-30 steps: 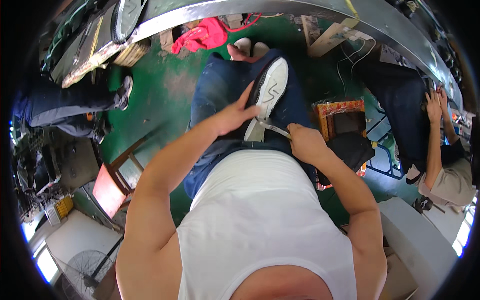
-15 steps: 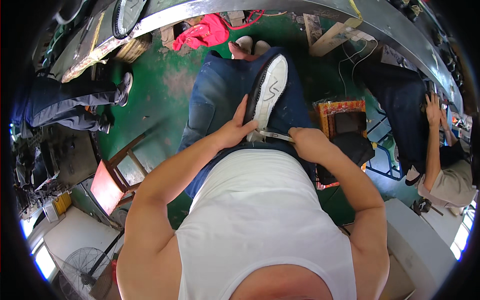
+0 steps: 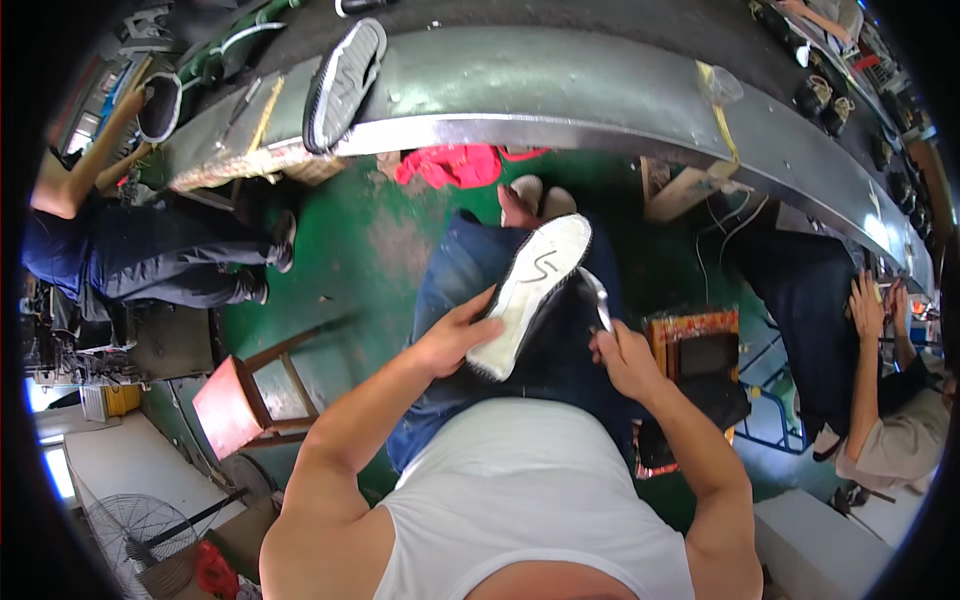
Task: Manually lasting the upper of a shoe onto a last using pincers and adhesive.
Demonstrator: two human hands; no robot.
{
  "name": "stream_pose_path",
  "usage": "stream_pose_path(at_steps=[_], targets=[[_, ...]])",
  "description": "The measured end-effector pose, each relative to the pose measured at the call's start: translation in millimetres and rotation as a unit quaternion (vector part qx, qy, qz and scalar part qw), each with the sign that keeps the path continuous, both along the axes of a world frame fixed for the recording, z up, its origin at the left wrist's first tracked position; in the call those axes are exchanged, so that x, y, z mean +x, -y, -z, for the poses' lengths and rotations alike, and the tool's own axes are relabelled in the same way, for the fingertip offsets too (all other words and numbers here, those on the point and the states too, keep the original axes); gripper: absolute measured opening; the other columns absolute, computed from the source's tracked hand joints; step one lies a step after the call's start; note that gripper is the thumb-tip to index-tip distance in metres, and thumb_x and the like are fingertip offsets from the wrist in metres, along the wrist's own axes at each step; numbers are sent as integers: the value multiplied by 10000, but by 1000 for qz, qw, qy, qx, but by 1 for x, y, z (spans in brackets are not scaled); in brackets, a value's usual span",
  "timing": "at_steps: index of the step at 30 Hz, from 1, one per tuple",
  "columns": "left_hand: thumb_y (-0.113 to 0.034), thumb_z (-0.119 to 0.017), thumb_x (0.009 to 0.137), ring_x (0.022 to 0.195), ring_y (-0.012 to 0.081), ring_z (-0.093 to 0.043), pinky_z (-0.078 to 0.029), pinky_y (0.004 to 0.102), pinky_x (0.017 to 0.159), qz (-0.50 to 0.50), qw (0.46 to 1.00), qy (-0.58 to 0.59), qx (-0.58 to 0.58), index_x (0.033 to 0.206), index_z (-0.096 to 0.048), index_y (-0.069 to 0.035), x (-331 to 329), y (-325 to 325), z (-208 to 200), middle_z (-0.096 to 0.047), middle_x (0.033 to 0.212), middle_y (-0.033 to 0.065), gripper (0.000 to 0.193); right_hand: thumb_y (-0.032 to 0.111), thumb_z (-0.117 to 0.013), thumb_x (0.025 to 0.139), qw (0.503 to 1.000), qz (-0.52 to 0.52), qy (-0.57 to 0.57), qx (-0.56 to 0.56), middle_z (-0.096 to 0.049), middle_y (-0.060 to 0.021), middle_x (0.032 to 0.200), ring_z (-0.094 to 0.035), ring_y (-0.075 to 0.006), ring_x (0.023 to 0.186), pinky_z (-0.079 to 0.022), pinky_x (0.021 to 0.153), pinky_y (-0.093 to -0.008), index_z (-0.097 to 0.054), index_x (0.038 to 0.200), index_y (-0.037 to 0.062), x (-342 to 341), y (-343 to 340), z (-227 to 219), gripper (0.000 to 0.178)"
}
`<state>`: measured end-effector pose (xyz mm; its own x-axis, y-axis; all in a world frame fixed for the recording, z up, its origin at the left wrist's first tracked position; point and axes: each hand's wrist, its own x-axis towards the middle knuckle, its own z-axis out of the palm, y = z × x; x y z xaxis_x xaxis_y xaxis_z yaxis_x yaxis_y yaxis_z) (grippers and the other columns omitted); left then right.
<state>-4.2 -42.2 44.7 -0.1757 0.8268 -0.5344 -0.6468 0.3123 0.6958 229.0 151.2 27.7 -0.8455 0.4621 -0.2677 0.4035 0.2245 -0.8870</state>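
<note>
My left hand (image 3: 457,338) grips the heel end of a dark shoe (image 3: 530,290), its pale underside turned up and the toe pointing away from me. A dark squiggle runs along that underside, and a stitched dark edge surrounds it. The shoe is held over my lap. In my closed right hand (image 3: 630,364) is a curved silver metal tool (image 3: 600,298); its tip is beside the shoe's right edge, and I cannot tell whether they touch. The tool's exact kind is unclear.
A similar shoe (image 3: 345,85) lies sole-up on the metal bench (image 3: 520,80) ahead. People work at left and right. A wooden chair (image 3: 235,405) stands left, a fan (image 3: 140,540) behind it, and a dark bag (image 3: 705,400) right. Red cloth (image 3: 450,168) lies under the bench.
My view has tilted up, showing more of the bench. The shoe now leans further right. The tool has come away from the heel end to the shoe's right side, near the toe.
</note>
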Motion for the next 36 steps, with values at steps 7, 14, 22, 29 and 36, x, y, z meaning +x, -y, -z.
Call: stream_pose_path(at_steps=[7, 14, 22, 29, 36], targets=[[-171, -672, 921, 1174, 223, -587, -474, 358, 1003, -45, 978, -183, 91, 1525, -254, 9, -113, -91, -137, -562, 1358, 150, 756, 319, -449, 1022, 992, 44, 49, -105, -674, -107, 816, -668, -183, 702, -523, 662, -321, -598, 1037, -43, -3, -17, 37, 392], [-274, -637, 923, 1153, 289, -601, -480, 384, 969, 130, 610, -778, -79, 1507, -357, -71, -284, -315, -177, -591, 1325, 141, 679, 287, -440, 1042, 982, 63, 75, -163, -646, -87, 853, -630, -142, 705, -523, 665, -291, -580, 1065, -35, -2, -35, 47, 353], [-159, -438, 922, 1198, 306, -586, -471, 407, 997, 264, 375, -879, -134, 1393, -505, -126, -338, -334, -124, -574, 1344, 179, 476, 292, -440, 1042, 968, 123, 86, -200, -670, -98, 836, -652, -158, 680, -524, 649, -304, -588, 1035, -41, 9, -42, 60, 364], [-516, -740, 776, 993, 321, -683, -542, 448, 834, 157, 584, -672, -427, 1267, -604, -54, -434, -198, -161, -690, 1129, 174, 688, 268, -429, 1051, 959, 98, 65, -259, -658, -95, 827, -643, -149, 679, -529, 646, -292, -584, 1031, -36, 2, -55, 61, 342], [-399, -673, 914, 822, 196, -693, -558, 361, 740, -16, 913, -394, -103, 1219, -611, -47, -397, -113, -155, -711, 1022, 89, 470, 279, -432, 1050, 959, 99, 27, -264, -652, -102, 842, -638, -158, 671, -527, 645, -293, -584, 1019, -34, 5, -41, 67, 350]])
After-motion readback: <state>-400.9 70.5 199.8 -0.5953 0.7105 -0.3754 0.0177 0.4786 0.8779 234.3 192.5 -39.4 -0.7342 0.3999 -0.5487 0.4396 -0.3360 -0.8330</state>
